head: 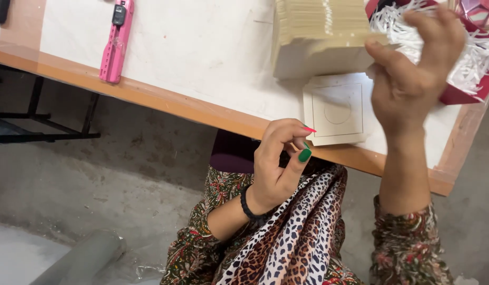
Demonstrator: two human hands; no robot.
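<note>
The right hand (413, 68) pinches the top card off the cream stack (321, 39), which could topple, while the left hand (279, 163) curls empty.

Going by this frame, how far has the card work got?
Done: one cream square card lies flat at the table edge. In hand: the right hand reaches the tall cream card stack beside the red box of white paper shreds; the left hand is empty. Left: nearly the whole stack.
</note>
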